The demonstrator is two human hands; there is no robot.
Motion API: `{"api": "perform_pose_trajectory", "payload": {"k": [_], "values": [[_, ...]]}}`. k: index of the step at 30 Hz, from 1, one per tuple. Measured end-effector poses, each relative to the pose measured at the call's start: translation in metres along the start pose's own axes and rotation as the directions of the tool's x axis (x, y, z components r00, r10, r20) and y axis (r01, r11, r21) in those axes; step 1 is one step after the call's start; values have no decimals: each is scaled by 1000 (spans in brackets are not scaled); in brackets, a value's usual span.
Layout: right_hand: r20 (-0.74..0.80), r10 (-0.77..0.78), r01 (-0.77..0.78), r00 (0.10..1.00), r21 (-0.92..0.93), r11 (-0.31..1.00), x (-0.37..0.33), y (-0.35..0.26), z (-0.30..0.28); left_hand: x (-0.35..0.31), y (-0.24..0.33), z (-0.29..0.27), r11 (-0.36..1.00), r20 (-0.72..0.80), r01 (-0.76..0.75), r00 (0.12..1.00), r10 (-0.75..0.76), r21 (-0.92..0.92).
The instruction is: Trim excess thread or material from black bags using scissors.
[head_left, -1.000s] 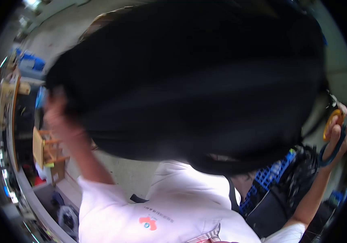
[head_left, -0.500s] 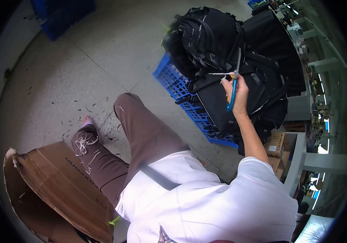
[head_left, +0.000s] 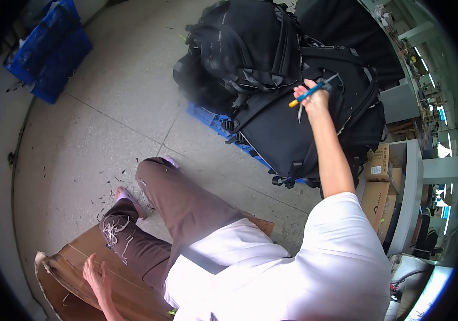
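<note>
My right hand [head_left: 318,97] is closed around a pair of scissors [head_left: 306,94] with blue and yellow handles. It is over a pile of black backpacks [head_left: 287,134], near a grey strap; whether it touches the fabric I cannot tell. My left hand [head_left: 97,278] has its fingers apart and holds nothing, above the torn brown cardboard box [head_left: 127,289] at the lower left. White threads [head_left: 114,231] cling to the trouser leg beside that box.
Under the backpacks is a blue plastic crate [head_left: 207,119]. Another blue bin [head_left: 52,59] stands at the far left by the wall. Dark scraps litter the floor [head_left: 111,128] near my feet. Small cartons [head_left: 379,163] sit on a grey shelf [head_left: 412,198] at the right.
My left hand has come into view over the cardboard box. My right hand has turned with the scissors and lies further up over the backpacks. The view has shifted.
</note>
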State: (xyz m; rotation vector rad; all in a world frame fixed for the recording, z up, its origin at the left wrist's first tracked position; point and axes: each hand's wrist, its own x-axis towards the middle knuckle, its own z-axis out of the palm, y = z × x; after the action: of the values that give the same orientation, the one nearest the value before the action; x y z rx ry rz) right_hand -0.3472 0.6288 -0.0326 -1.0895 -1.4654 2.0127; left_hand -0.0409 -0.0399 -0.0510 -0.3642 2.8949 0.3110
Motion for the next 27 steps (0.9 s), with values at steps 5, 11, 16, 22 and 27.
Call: {"api": "perform_pose_trajectory", "payload": {"k": [5,11,16,22,27], "values": [[-362,-485,291,796,-474,831,20,21,43,-17,32,8,883,284,281,942,-179,-377],[36,-621,290,783,-905,312,74,-29,45,-46,5,15,801,389,476,859,-333,-364],[21,-331,141,943,-929,341,124,5,66,-40,13,24,817,398,462,860,-319,-344],[-56,-384,109,922,-912,396,77,8,83,-60,8,34,794,428,484,846,-318,-368],[-173,-527,60,832,-916,396,57,14,97,-68,11,36,814,427,485,840,-334,-319]]}}
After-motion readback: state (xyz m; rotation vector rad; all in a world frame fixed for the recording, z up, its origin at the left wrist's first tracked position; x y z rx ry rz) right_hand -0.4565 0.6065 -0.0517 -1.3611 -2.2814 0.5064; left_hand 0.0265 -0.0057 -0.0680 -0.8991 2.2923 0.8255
